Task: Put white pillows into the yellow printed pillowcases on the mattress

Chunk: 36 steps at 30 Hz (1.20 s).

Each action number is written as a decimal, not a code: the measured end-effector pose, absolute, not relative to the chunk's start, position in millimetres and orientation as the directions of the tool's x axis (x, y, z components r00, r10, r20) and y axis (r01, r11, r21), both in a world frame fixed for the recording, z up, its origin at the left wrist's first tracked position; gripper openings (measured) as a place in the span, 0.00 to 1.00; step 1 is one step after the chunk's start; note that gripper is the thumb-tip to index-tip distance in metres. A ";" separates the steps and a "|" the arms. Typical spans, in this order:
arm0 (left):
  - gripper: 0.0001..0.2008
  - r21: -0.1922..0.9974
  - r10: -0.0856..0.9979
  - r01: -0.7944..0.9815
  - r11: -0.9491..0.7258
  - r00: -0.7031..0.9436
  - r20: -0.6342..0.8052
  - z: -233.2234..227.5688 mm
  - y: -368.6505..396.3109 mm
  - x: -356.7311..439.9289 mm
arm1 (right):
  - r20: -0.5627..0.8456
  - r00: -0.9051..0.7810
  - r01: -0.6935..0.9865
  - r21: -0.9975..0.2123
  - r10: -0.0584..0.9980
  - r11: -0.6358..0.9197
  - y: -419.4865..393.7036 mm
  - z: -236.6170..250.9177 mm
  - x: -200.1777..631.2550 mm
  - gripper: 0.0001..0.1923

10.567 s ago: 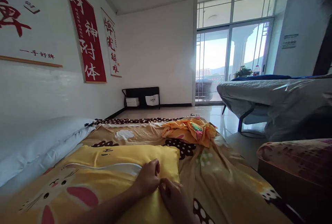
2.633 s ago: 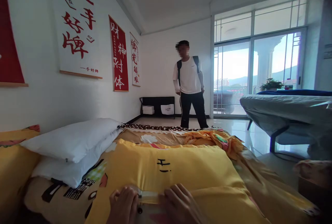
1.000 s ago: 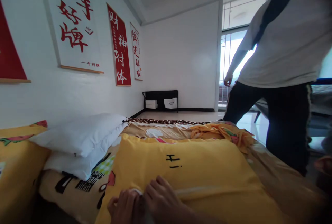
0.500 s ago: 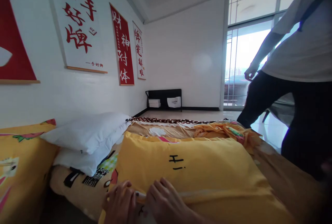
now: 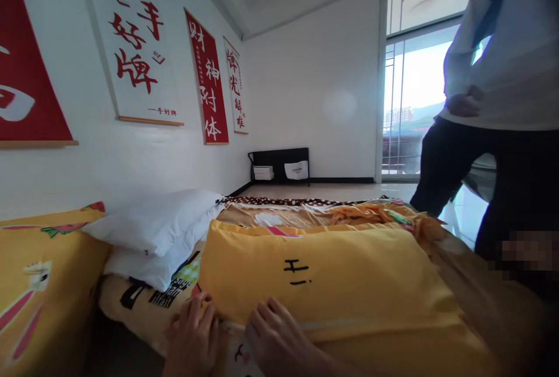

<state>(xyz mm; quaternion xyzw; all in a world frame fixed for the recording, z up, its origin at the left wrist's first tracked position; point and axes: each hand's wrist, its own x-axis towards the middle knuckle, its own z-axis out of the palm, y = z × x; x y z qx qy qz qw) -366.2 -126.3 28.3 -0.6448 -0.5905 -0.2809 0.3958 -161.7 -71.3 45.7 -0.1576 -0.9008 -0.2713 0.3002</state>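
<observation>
Across the near part of the bed [image 5: 301,213] lies a plump yellow pillow [image 5: 362,272], its long side running left to right; black lettering stands on its upper face, and a pale crease crosses it lower down; the left hand [image 5: 192,330] is at the pillow's near left end, fingers bent over the cloth there; the right hand [image 5: 273,333] sits just beside it, apart from it, fingers curled down onto the pillow, its forearm reaching in from the lower right; whether either hand pinches the cloth I cannot tell, as the fingertips are hidden; between the hands shows a pale patch of cloth printed with small dark marks and a pink spot.

Behind the left hand, two white pillows [image 5: 157,223] lie stacked by the wall; at the far left is another yellow pillow [image 5: 48,255] with carrot and rabbit prints; past the long pillow, a crumpled orange cloth [image 5: 371,214] lies on the bed; against the far wall stands a low black rack [image 5: 279,159] with white boxes [image 5: 263,173] and a white bag [image 5: 296,170]; red and white scrolls [image 5: 209,83] hang on the left wall; on the right, before a glass door [image 5: 414,98], stands a person [image 5: 519,80] in a pale top and dark trousers, one hand at the waist.
</observation>
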 end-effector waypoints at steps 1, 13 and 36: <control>0.13 -0.192 0.520 0.981 0.009 0.159 0.839 29.7 -126.9 -367.2 | 0.632 -0.766 0.446 0.396 0.114 0.802 -71.4 46.5 -161.6 0.12; 0.18 0.150 0.515 0.942 -0.300 0.027 0.857 13.2 -117.5 -391.2 | 0.676 -0.724 0.432 0.292 0.135 0.853 -68.8 45.9 -124.2 0.11; 0.12 0.224 0.750 0.839 -0.496 0.283 0.598 40.8 -91.1 -360.6 | 0.740 -0.646 0.471 0.190 0.189 0.862 -52.2 53.6 -30.5 0.14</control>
